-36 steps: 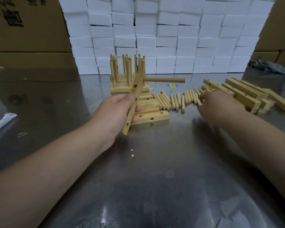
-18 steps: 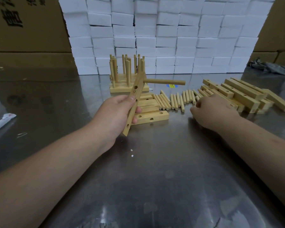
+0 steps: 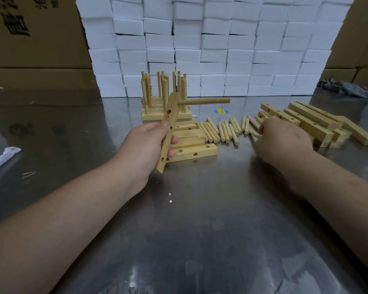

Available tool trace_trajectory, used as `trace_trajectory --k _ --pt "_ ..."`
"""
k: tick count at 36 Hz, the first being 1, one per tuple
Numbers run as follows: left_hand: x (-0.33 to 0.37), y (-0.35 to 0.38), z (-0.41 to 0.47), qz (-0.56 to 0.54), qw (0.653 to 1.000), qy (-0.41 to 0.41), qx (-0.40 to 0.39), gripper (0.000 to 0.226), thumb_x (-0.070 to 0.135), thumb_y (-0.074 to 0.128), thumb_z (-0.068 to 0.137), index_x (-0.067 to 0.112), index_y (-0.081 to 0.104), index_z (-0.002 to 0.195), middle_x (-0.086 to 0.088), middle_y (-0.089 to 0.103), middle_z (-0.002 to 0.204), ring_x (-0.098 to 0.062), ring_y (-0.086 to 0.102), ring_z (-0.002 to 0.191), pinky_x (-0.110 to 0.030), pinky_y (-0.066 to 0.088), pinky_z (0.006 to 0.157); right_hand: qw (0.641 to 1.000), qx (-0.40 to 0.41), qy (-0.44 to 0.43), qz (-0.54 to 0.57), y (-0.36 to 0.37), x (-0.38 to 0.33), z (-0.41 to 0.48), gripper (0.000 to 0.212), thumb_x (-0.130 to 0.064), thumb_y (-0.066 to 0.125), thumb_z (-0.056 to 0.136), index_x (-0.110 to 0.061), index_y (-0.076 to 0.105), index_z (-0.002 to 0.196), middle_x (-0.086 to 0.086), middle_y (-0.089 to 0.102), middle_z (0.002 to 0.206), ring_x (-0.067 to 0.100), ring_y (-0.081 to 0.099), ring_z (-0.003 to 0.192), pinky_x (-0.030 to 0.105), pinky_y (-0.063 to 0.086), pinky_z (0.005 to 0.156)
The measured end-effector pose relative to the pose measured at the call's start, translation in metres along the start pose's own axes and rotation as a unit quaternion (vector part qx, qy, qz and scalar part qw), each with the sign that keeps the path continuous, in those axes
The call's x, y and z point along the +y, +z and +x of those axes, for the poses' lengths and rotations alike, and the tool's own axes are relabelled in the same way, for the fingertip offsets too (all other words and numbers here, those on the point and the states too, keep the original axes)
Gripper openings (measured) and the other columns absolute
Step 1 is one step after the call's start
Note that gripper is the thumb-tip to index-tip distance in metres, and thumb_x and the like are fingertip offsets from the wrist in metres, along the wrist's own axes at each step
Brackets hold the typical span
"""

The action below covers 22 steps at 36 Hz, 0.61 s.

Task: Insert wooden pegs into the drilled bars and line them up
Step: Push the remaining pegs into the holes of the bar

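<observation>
Drilled bar (image 3: 172, 115): held tilted above the steel table (image 3: 200, 219). The left hand (image 3: 146, 145) grips it mid-length, fingers and thumb clamped round it. One peg (image 3: 204, 101) sits in its upper hole, projecting rightward.
Loose pegs (image 3: 225, 130): a row on the table between flat bars (image 3: 191, 152) and stacked bars (image 3: 310, 122).
Right hand (image 3: 280, 141): knuckles up over the row's right end. Whether it pinches a peg cannot be told.
Pegged bars (image 3: 164, 116): behind the held bar, pegs upright.

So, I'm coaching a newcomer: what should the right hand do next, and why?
Probably pinch one loose peg from the row and carry it to the next open hole. The left hand grips a drilled bar with only one inserted peg, its other holes bare, and the right hand is at the row.
</observation>
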<state>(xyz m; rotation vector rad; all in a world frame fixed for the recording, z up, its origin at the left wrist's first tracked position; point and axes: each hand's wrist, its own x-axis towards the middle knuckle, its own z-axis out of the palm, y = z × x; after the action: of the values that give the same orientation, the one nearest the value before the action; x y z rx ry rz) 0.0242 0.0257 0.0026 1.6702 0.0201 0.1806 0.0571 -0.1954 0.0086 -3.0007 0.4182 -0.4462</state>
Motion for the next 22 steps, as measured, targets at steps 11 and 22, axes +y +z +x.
trace_trajectory --k 11,22 --pt "-0.001 -0.002 0.004 -0.044 0.998 -0.008 0.035 0.022 0.030 0.044 0.097 0.023 0.062 0.084 0.011 0.066 0.059 -0.001 0.054 0.044 -0.020 0.045 0.047 0.931 0.231 -0.126 0.254 -0.021 -0.006 -0.020 0.036 -0.006 0.042 0.094 -0.012 0.051 0.128 0.007 0.050 0.120 0.022 0.053 0.099 0.027 0.040 0.079" --pt "0.001 0.001 0.002 -0.048 0.999 -0.016 0.017 0.025 0.027 0.041 0.099 0.016 0.062 0.091 0.003 0.065 0.070 -0.004 0.054 0.044 -0.024 0.049 0.054 0.770 -0.009 -0.188 0.609 -0.010 -0.036 -0.059 0.028 -0.002 0.063 0.083 -0.030 0.063 0.078 -0.005 0.069 0.069 0.003 0.066 0.071 0.015 0.052 0.070"
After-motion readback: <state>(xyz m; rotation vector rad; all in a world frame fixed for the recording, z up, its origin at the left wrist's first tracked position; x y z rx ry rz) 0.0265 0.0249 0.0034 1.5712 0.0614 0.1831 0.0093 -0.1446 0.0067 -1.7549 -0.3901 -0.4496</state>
